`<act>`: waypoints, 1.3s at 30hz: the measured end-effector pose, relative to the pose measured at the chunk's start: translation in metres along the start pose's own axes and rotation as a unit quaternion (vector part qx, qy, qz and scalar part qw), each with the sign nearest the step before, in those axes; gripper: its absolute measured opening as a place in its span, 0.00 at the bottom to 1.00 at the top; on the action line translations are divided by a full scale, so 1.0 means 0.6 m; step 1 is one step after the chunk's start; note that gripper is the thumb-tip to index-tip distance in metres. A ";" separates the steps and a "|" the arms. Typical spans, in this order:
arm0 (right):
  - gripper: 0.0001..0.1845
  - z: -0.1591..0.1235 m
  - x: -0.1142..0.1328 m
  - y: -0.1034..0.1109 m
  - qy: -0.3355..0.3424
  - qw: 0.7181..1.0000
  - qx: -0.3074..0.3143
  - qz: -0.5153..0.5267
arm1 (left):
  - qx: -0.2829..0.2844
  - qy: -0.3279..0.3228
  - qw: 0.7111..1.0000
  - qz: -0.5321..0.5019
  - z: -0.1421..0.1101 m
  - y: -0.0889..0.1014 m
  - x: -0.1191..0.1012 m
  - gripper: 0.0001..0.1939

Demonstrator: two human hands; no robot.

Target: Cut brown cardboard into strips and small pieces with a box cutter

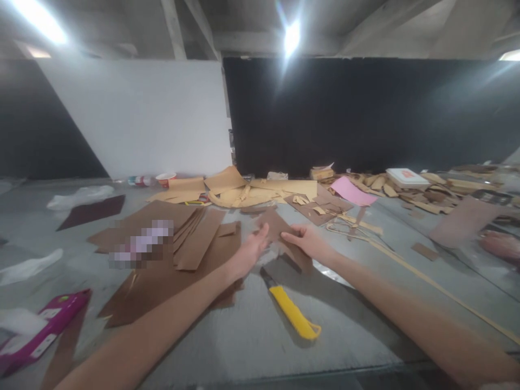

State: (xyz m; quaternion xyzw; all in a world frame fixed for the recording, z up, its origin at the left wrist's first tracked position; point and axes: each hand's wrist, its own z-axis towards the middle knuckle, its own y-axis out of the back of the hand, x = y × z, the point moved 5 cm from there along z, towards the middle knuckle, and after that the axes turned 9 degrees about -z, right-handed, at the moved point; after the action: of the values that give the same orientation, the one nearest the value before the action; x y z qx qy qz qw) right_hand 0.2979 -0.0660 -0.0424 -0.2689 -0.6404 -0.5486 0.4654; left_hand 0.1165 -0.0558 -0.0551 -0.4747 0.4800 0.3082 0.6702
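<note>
Both my arms reach forward over a grey floor. My left hand [251, 250] and my right hand [305, 241] hold a small brown cardboard piece [277, 223] between them, each hand pinching one side of it. The piece is lifted a little above the floor. Just below my hands lies a yellow utility knife [293, 312], its dark blade end pointing toward my left hand. A stack of brown cardboard sheets [170, 254] lies to the left, under my left forearm.
Tan cardboard offcuts [244, 192] and a pink sheet [352, 191] litter the floor further away. A white box [407, 177] sits at the far right. A magenta package [40, 330] lies at the near left. A long thin strip [426, 279] runs along the right.
</note>
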 end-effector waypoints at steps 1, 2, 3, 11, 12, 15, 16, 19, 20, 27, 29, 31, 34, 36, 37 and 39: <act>0.32 -0.006 0.006 -0.022 0.007 1.000 0.021 0.014 | -0.001 0.025 0.999 -0.031 -0.007 -0.011 0.008 0.28; 0.31 -0.011 0.012 -0.040 0.020 0.999 0.039 0.020 | -0.017 0.031 0.998 -0.055 -0.012 -0.016 0.011 0.27; 0.30 -0.017 0.018 -0.054 0.032 0.998 0.057 0.014 | -0.025 0.031 0.996 -0.075 -0.016 -0.020 0.011 0.26; 0.29 -0.006 0.022 0.000 0.090 0.985 -0.052 -0.138 | -0.097 0.028 0.983 -0.154 0.008 0.029 -0.033 0.17; 0.28 -0.001 0.019 0.013 0.090 0.985 -0.069 -0.130 | -0.103 0.048 0.981 -0.158 0.011 0.036 -0.039 0.17; 0.29 0.009 0.015 0.034 0.102 0.984 -0.107 -0.104 | -0.046 0.166 0.970 -0.173 0.006 0.031 -0.043 0.13; 0.29 0.010 0.015 0.035 0.104 0.984 -0.110 -0.097 | -0.009 0.216 0.962 -0.170 -0.002 0.022 -0.040 0.12; 0.28 0.008 0.018 0.023 0.103 0.988 -0.084 -0.085 | 0.099 0.350 0.921 -0.137 -0.037 -0.008 -0.024 0.14; 0.28 0.006 0.019 0.015 0.099 0.990 -0.065 -0.080 | 0.129 0.381 0.907 -0.126 -0.049 -0.017 -0.018 0.14; 0.26 -0.017 0.034 -0.032 0.062 0.996 0.055 -0.011 | 0.241 0.428 0.866 -0.098 -0.082 -0.044 0.005 0.17; 0.24 -0.017 0.036 -0.027 0.072 0.997 0.032 -0.021 | 0.252 0.420 0.868 -0.079 -0.082 -0.044 0.000 0.18; 0.24 -0.010 0.031 -0.012 0.083 0.996 -0.017 -0.039 | 0.245 0.400 0.881 -0.057 -0.076 -0.038 -0.008 0.17; 0.24 0.006 0.008 0.019 0.072 0.993 -0.081 -0.041 | 0.221 0.369 0.903 -0.016 -0.059 -0.016 -0.021 0.16; 0.24 0.016 -0.008 0.037 0.063 0.992 -0.103 -0.038 | 0.225 0.364 0.904 0.017 -0.047 0.002 -0.025 0.19; 0.24 0.020 -0.014 0.044 0.063 0.992 -0.103 -0.039 | 0.234 0.368 0.899 0.030 -0.042 0.010 -0.026 0.21; 0.24 0.025 -0.020 0.052 0.066 0.993 -0.089 -0.042 | 0.248 0.370 0.894 0.049 -0.034 0.023 -0.025 0.23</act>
State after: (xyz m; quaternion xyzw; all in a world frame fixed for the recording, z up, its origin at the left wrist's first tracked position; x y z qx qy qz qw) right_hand 0.3250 -0.0420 -0.0385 -0.2452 -0.5674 -0.6395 0.4571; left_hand 0.0921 -0.0690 -0.0474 -0.3483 0.7769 0.0138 0.5243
